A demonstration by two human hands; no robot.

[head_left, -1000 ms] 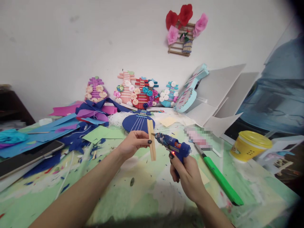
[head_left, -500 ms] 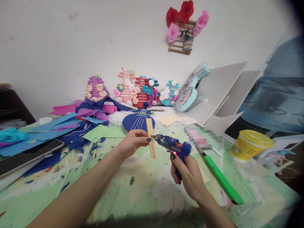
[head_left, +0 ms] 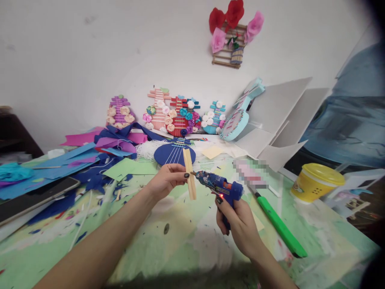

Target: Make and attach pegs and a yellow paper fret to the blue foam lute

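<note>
My left hand (head_left: 170, 180) pinches a narrow pale-yellow strip (head_left: 191, 188) near its middle, holding it roughly upright above the table. My right hand (head_left: 236, 216) is wrapped round the handle of a blue hot glue gun (head_left: 221, 183), on which a small red light glows. The gun's nozzle points left and is at the strip, close to my left fingertips; whether it touches cannot be made out. Behind the strip lies a dark blue lute-shaped craft piece (head_left: 171, 153) with white strings.
A green utility knife (head_left: 279, 224) lies on the right, near a yellow lidded tub (head_left: 317, 182). Coloured sheets (head_left: 72, 158) and a phone (head_left: 39, 198) are at left. Several flowered lute crafts (head_left: 179, 116) lean on the wall, beside grey boards (head_left: 282, 108).
The nozzle and the strip stay close together, with both hands nearly still. The whole view has shifted very slightly.
</note>
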